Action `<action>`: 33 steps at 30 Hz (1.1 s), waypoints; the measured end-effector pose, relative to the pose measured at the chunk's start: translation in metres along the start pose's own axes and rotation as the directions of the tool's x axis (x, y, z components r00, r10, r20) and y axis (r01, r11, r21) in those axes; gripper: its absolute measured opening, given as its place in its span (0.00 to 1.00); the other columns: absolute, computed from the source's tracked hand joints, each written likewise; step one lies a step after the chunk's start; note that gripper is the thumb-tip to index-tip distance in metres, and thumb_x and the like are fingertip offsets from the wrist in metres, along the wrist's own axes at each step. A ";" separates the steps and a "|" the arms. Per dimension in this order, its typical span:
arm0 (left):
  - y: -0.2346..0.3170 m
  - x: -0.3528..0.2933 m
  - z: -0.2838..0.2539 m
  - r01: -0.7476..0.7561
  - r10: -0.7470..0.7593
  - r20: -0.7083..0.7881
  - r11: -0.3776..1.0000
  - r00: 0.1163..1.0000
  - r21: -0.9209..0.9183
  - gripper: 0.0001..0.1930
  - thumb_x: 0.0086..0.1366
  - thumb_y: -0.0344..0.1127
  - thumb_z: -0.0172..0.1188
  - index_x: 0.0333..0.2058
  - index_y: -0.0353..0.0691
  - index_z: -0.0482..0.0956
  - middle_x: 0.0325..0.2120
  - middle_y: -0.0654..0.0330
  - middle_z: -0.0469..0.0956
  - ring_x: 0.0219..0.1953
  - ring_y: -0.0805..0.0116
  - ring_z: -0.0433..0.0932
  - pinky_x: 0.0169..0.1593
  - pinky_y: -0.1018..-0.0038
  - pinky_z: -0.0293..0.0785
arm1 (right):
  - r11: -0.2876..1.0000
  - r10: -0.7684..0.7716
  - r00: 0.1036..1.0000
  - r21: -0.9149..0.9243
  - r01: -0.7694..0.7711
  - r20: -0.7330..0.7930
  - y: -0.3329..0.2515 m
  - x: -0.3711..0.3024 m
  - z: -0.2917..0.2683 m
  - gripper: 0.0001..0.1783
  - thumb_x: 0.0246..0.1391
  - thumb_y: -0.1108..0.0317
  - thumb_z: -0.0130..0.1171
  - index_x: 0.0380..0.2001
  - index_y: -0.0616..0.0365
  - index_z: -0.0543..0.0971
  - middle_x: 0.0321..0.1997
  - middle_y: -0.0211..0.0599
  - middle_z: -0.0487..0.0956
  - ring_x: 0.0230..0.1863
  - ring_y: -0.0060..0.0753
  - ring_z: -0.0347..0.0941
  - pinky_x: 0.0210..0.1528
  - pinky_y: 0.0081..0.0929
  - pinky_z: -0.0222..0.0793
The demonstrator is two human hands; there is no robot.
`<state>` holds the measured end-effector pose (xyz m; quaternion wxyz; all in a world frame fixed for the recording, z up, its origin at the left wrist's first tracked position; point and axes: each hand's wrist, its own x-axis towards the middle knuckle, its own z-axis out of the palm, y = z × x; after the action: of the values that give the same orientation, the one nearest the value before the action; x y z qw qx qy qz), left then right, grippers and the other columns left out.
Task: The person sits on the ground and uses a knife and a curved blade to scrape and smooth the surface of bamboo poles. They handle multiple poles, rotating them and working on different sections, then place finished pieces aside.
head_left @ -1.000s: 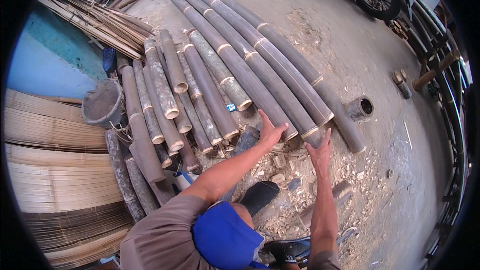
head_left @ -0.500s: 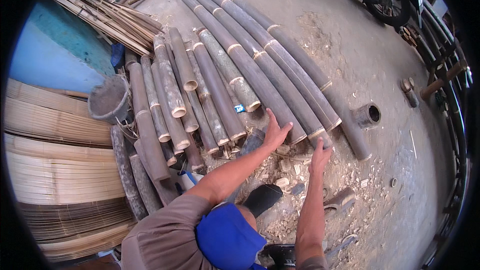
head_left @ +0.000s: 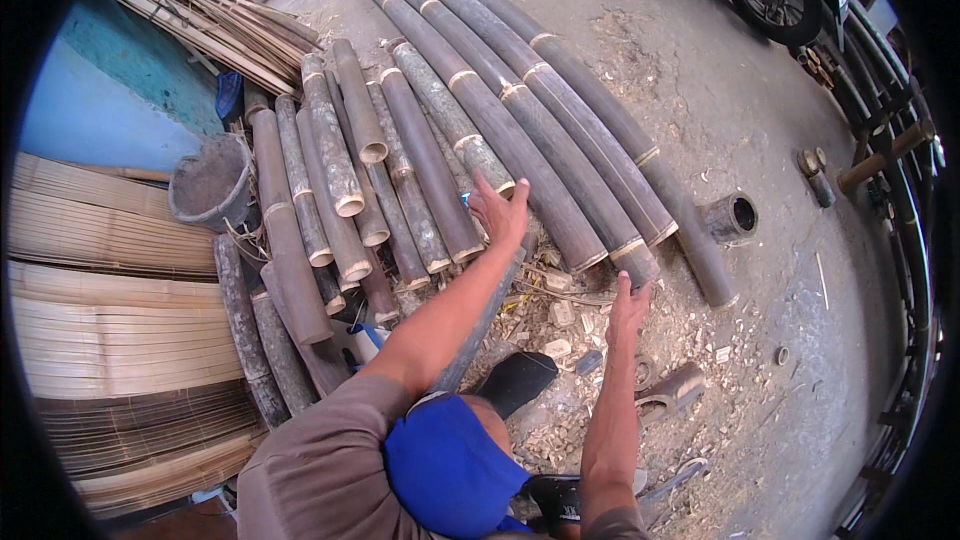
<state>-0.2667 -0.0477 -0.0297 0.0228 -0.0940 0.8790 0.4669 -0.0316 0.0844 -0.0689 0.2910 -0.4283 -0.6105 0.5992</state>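
With fingers [head_left: 481,188] and thumb of the left hand [head_left: 503,215] parted wide, poised near mid-view at the cut end of the mottled bamboo pole [head_left: 435,95]; touching or just short, cannot tell. At four o'clock, with the right hand [head_left: 626,310] up against the near end of a long dark pole [head_left: 572,165], laid from three toward eleven o'clock; whether gripped, cannot tell. Probably arranging poles by their ends. Next, close the left fingers firmly before any lift or slide.

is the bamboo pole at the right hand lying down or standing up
Lying down: the bamboo pole stretches lengthwise along the floor, side by side with other long poles, its near end at the right hand.
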 end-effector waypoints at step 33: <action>-0.042 0.037 -0.352 -0.146 0.140 -0.042 0.970 0.989 -0.197 0.34 0.58 0.38 0.72 0.61 0.32 0.72 0.48 0.53 0.82 0.45 0.63 0.83 0.50 0.66 0.79 | 0.947 0.237 0.968 -0.243 -0.210 0.088 0.042 -0.119 -0.103 0.35 0.68 0.57 0.55 0.67 0.79 0.68 0.65 0.65 0.75 0.64 0.51 0.74 0.65 0.40 0.68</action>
<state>-0.2780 -0.3667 0.1295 -0.0327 -0.0388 0.8325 0.5517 0.1206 0.0269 -0.0794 0.1331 -0.4902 -0.6397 0.5768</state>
